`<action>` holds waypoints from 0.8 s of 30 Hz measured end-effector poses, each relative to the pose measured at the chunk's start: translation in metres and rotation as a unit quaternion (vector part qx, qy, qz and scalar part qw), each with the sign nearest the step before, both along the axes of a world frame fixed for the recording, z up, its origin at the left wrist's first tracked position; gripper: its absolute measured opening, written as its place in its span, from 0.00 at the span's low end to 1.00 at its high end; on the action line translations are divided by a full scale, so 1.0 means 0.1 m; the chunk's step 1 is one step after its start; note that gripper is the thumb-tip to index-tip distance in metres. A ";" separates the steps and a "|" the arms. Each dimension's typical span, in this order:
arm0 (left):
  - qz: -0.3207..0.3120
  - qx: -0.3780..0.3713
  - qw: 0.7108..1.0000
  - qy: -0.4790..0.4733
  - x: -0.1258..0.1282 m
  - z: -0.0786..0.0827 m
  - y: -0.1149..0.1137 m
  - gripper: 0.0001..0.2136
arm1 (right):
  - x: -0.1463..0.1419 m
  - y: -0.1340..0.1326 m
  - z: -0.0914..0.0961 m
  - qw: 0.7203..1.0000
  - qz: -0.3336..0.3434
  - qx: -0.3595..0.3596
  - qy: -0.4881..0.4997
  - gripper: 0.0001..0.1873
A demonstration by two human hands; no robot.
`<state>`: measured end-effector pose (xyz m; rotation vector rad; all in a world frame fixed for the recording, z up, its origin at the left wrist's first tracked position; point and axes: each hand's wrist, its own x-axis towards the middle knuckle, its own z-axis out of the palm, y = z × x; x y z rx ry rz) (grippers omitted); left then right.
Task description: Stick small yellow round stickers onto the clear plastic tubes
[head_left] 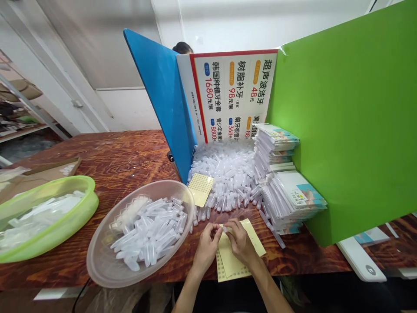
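My left hand (207,244) and my right hand (240,242) meet over yellow sticker sheets (233,263) at the table's front edge. Thumbs and fingers of both are pinched around a small whitish plastic piece (225,229), mostly covered by the fingertips. The sheets overlap, and rows of small round dots show on the lower one. Just beyond my hands lies a large heap of translucent plastic tubes (228,169). Another yellow dotted sheet (201,189) rests on the heap's left front edge. To the left, a clear plastic bowl (97,256) holds many similar tubes.
A green bowl (93,202) of white pieces stands at far left, near a cardboard tray (70,167). Blue (156,91), printed (224,95) and green (345,121) panels fence the heap. Stacks of packaged cards (289,195) lean right. Someone's head (183,48) shows behind.
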<state>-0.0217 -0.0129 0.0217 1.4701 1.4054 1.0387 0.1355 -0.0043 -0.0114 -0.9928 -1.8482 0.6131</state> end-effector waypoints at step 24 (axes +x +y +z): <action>-0.008 0.014 1.000 0.012 -0.01 0.02 0.01 0.16 | 0.00 -0.01 0.06 1.000 0.001 -0.010 0.013 0.15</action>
